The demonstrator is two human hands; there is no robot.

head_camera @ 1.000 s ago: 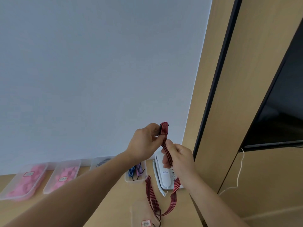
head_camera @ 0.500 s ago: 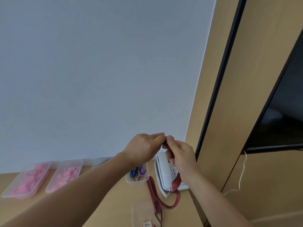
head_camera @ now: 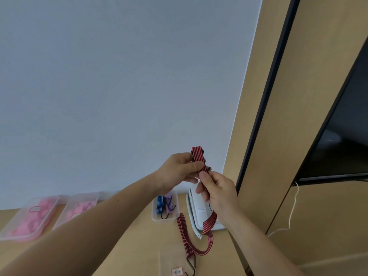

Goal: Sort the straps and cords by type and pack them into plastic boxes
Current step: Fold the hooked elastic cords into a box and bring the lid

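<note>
The red strap (head_camera: 199, 162) is marked with thin black lengthwise stripes, and a black hook (head_camera: 191, 264) is seen at its end. A blue strap (head_camera: 160, 205) striped in black and a purple strap (head_camera: 168, 201) are seen in a clear box (head_camera: 165, 219). Pink pieces (head_camera: 37, 218) are shown through a frosted tub (head_camera: 12, 234). The phone (head_camera: 196, 214) is coloured white, the surface (head_camera: 139, 246) light tan, the wall (head_camera: 119, 76) pale grey-blue, the screen (head_camera: 348, 136) black, and the cable (head_camera: 292, 212) white.
</note>
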